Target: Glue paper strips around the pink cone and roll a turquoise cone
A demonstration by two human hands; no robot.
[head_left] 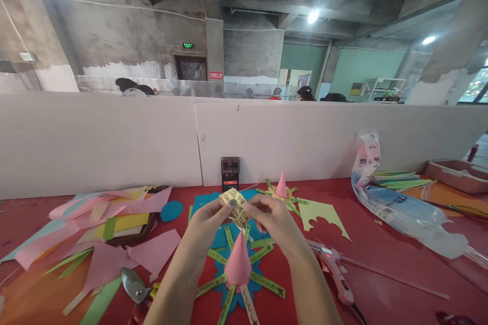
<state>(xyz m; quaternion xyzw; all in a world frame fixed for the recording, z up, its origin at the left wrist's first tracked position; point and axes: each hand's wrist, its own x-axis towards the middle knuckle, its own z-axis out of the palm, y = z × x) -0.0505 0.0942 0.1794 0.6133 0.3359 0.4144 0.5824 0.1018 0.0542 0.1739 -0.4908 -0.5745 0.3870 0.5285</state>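
Centrally, hands (237, 208) clamped on patterned yellow strip (236, 205), above pink cone (238, 260); bare red tabletop (290, 264) flanks cone.

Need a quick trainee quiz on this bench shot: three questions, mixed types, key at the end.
1. True or false: the left hand and the right hand both hold the patterned yellow strip.
2. Relative to the forearms, the glue gun lies: A) left of both; B) between them; C) right of both.
3. Fill in the colour: the near pink cone stands over scalloped ____ paper.

Key: 1 true; 2 C; 3 blue.
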